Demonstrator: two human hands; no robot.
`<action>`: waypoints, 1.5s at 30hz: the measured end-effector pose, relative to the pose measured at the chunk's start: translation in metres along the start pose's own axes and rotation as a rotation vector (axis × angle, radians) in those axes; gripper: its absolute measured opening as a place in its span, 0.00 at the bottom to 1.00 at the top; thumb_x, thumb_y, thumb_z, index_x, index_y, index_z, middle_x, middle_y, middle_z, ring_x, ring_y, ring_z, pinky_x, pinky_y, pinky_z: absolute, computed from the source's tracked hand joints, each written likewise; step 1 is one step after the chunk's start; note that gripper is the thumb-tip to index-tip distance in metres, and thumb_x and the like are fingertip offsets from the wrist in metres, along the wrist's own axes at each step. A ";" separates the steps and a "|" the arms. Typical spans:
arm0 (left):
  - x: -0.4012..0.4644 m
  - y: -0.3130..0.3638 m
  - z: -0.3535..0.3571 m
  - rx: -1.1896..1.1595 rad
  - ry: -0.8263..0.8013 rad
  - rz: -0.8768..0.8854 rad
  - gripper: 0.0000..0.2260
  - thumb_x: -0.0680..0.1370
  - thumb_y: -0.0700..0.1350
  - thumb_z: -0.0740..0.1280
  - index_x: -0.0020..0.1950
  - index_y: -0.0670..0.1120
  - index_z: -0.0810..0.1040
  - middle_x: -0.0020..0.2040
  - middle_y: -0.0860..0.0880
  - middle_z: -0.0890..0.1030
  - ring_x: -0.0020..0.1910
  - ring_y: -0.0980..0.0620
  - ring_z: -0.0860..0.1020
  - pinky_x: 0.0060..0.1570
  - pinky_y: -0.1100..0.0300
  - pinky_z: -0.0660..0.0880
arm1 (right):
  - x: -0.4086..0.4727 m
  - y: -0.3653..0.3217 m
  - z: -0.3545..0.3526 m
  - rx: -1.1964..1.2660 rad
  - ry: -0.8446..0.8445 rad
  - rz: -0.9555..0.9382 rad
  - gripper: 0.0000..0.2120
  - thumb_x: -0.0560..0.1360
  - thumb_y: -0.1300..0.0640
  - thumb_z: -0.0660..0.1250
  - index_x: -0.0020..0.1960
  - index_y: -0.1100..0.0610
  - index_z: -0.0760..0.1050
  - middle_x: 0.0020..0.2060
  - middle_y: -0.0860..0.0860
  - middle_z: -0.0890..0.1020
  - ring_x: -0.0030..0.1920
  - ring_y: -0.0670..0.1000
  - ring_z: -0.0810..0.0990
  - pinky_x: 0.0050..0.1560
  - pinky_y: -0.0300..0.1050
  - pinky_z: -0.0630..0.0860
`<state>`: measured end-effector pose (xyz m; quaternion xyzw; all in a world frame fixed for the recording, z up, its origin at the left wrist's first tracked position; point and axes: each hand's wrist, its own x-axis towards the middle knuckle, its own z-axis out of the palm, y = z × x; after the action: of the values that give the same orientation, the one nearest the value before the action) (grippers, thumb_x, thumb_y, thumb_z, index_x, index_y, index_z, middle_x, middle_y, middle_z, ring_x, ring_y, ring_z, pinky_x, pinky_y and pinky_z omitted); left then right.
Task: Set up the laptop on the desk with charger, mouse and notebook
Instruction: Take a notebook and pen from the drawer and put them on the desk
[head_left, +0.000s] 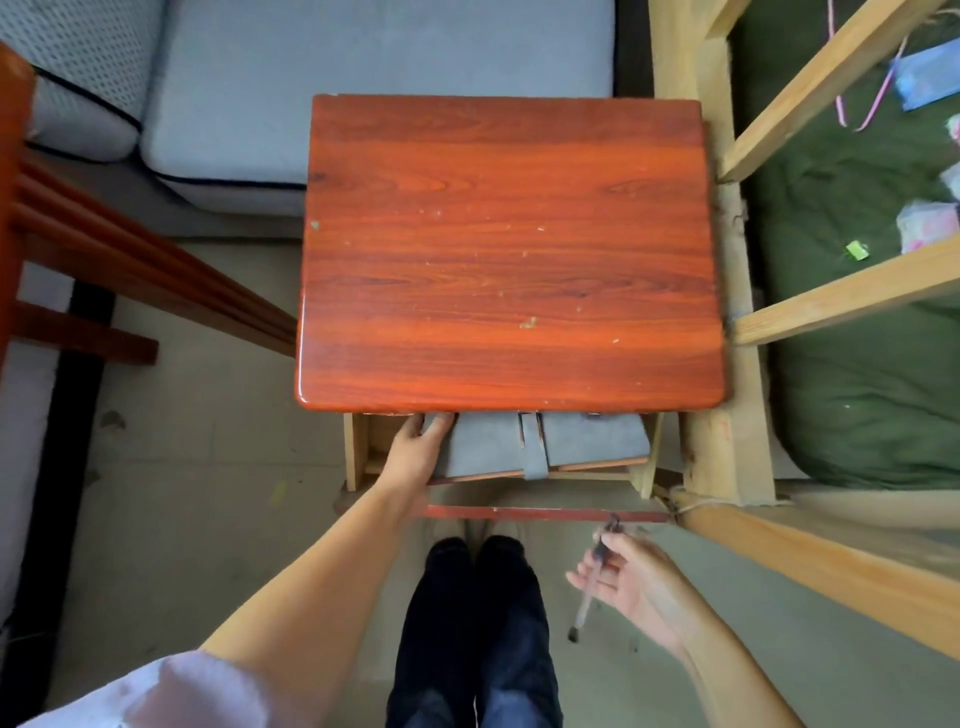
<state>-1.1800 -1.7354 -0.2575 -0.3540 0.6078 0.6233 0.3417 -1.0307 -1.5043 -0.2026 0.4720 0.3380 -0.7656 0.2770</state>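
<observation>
— Where is the laptop?

— Not visible as such; a grey sleeve (strap across its middle) lies in the open drawer under the red wooden table.

— And the hands?

— The left hand grips the sleeve's left edge. The right hand, fingers loosely curled, holds a blurred pen.

A grey sofa is sitting on the concrete floor, and a pale wooden frame is standing alongside green bedding.
</observation>
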 end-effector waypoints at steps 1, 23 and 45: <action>-0.003 0.002 -0.003 -0.028 -0.013 -0.014 0.15 0.74 0.54 0.69 0.58 0.51 0.73 0.57 0.44 0.80 0.53 0.45 0.79 0.55 0.46 0.77 | 0.003 0.004 -0.004 0.025 0.065 0.006 0.08 0.79 0.64 0.54 0.45 0.63 0.71 0.28 0.55 0.75 0.31 0.54 0.78 0.45 0.55 0.81; -0.085 -0.049 -0.028 1.657 -0.616 0.522 0.09 0.78 0.46 0.61 0.57 0.45 0.68 0.61 0.44 0.74 0.56 0.40 0.76 0.50 0.51 0.72 | 0.041 -0.008 -0.005 0.229 0.483 0.084 0.09 0.77 0.65 0.52 0.44 0.61 0.71 0.54 0.61 0.78 0.22 0.43 0.70 0.17 0.32 0.59; -0.030 0.021 -0.004 1.737 -0.215 0.857 0.12 0.79 0.47 0.61 0.60 0.44 0.70 0.67 0.42 0.67 0.66 0.43 0.64 0.66 0.42 0.61 | 0.031 -0.086 0.059 0.217 0.280 -0.244 0.24 0.72 0.70 0.45 0.59 0.57 0.72 0.66 0.54 0.74 0.31 0.42 0.70 0.25 0.32 0.60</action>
<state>-1.1821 -1.7402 -0.2215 0.3313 0.8987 0.0583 0.2814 -1.1386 -1.5006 -0.1893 0.5565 0.3436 -0.7522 0.0804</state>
